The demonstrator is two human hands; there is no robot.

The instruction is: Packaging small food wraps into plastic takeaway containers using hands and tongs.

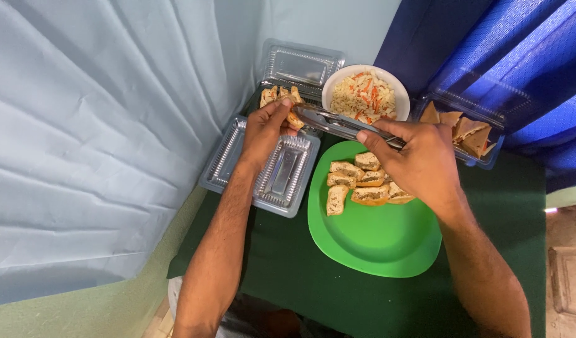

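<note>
Two hands are working over food on a green worktop.

The right hand point(419, 159) is gripping metal tongs point(338, 123), its fingers closed around the handles. The left hand point(266, 128) is pinching a small snack piece point(294, 119) at the tong tips, above an open clear tray point(281, 175). Another clear tray point(298, 66) is lying farther back, with more pieces beside it. A white bowl of noodle salad point(366, 94) is sitting at the far side. A clear box of triangle pastries point(466, 134) is waiting on the right. Near the right hand, a green plate point(375, 238) is holding toasted bread pieces point(363, 181). A pale blue curtain point(100, 125) is hanging on the left and a dark blue one point(519, 56) on the right.
</note>
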